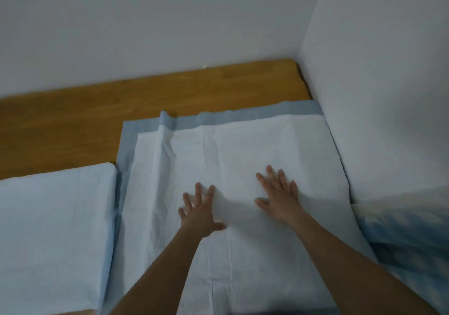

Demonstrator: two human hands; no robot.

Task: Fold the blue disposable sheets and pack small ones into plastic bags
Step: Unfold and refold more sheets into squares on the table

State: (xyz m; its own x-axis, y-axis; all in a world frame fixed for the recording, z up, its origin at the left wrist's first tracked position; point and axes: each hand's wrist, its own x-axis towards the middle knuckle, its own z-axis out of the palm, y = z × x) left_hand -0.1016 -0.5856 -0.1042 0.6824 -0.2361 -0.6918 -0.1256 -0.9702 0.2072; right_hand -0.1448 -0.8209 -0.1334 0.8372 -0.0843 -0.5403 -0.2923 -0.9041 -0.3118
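A large disposable sheet [243, 149] with a white padded middle and a blue border lies spread flat on the wooden table [73, 120]. Its far left corner is creased upward. My left hand [200, 214] lies flat on the sheet's middle with fingers spread. My right hand [279, 194] presses flat on the sheet a little further right, fingers straight. A stack of folded light-blue sheets [53, 229] sits to the left, beside the spread sheet's edge.
White walls [376, 96] meet in a corner at the back right, close against the sheet's right edge. A blue and white patterned bundle [410, 237] lies at the right. Bare wood shows at the back left.
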